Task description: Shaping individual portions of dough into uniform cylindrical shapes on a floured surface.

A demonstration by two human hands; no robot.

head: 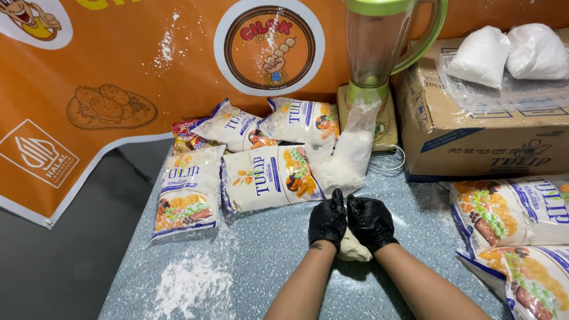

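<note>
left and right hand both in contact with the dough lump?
Touching. The head view shows the left hand and right hand, both in black gloves, pressed side by side onto the pale dough lump, which shows beneath them with no gap.

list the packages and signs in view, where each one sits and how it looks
Flour bags: flat white pouches, blue lettering, behind the hands.
More flour bags: right edge.
Cardboard box: brown, right rear.
Banner: orange, along the back.
Round logo: white-rimmed, brown, on the banner.
</note>
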